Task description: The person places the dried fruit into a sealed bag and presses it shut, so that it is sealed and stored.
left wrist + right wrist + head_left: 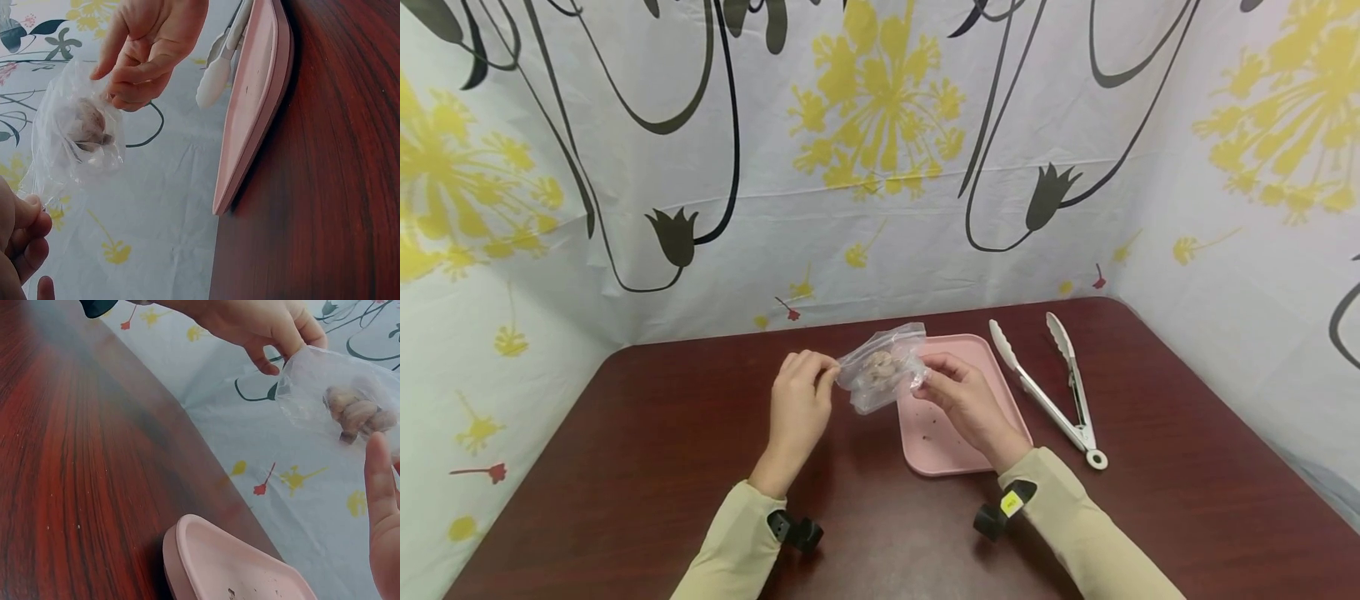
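Note:
A clear plastic bag (871,402) is held up between both hands, over the left edge of a pink tray (936,454). Several brownish pieces (359,414) lie inside it; their kind is hard to tell through the plastic. The left hand (799,408) pinches one end of the bag between thumb and fingers, as the left wrist view also shows. On the opposite side, the right hand (966,402) grips the bag's other end with thumb and fingers. A few dark crumbs (232,592) dot the tray.
Metal tongs (1051,407) with pale tips lie spread on the table, right of the tray. The dark red wooden table (647,467) meets a patterned cloth (760,242) hanging at the back and sides.

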`<state>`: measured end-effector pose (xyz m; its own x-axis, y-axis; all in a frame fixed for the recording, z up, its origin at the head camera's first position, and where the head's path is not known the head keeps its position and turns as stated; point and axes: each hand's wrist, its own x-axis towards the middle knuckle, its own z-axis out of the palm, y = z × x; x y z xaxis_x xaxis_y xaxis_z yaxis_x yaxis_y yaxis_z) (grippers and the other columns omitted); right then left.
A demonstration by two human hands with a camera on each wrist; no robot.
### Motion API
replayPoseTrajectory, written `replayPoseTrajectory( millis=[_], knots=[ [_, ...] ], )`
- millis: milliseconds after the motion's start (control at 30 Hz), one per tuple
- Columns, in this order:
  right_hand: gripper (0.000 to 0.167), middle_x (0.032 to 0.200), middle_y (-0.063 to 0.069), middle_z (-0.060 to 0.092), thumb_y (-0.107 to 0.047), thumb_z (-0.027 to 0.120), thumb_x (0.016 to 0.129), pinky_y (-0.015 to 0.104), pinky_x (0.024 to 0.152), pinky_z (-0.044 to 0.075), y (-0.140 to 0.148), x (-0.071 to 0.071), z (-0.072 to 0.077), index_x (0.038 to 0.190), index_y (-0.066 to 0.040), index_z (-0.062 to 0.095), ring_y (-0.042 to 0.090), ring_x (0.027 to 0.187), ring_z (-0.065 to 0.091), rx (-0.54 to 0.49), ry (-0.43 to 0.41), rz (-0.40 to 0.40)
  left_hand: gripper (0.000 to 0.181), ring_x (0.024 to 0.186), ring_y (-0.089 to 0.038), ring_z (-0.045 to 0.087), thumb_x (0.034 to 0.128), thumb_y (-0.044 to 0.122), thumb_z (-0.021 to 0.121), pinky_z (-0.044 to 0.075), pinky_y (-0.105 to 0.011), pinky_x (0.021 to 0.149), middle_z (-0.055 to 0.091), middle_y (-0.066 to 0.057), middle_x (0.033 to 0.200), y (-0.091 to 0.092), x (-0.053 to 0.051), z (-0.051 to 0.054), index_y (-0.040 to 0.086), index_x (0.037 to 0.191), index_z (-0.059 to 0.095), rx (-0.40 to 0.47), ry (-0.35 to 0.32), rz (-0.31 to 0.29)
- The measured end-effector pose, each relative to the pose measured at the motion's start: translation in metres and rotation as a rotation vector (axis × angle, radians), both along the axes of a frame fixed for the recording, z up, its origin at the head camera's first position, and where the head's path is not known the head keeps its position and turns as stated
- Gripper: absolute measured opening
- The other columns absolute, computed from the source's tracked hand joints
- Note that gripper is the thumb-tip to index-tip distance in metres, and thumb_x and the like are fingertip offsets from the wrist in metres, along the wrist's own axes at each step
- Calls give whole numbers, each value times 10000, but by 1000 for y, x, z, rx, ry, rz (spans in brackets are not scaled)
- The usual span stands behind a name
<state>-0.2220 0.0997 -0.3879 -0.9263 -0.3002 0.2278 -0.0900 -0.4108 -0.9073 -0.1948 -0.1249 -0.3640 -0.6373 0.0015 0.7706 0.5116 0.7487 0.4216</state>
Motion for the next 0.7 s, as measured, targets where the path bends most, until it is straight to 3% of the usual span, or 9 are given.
replayPoseTrajectory(
  millis=[167,533,700],
  knots=[
    [265,859,-39,589,70,493,886,211,683,513,-3,-1,0,913,-159,624,79,725,590,-24,-63,-14,66,742,-206,530,835,8,698,463,-327,673,637,-44,751,1,0,1,51,796,668,-7,37,-10],
    [338,740,-29,537,106,351,903,165,581,400,-2,1,6,873,-143,578,52,609,498,-143,-267,99,59,745,-213,533,830,11,705,458,-334,684,636,-46,751,2,1,0,46,795,672,-28,53,-10],
    [333,713,-33,519,100,333,909,176,582,382,-1,2,7,888,-149,553,56,599,480,-175,-301,131,58,743,-215,532,831,12,704,455,-333,682,635,-48,751,1,1,0,45,796,671,-30,70,-18]
  ],
)
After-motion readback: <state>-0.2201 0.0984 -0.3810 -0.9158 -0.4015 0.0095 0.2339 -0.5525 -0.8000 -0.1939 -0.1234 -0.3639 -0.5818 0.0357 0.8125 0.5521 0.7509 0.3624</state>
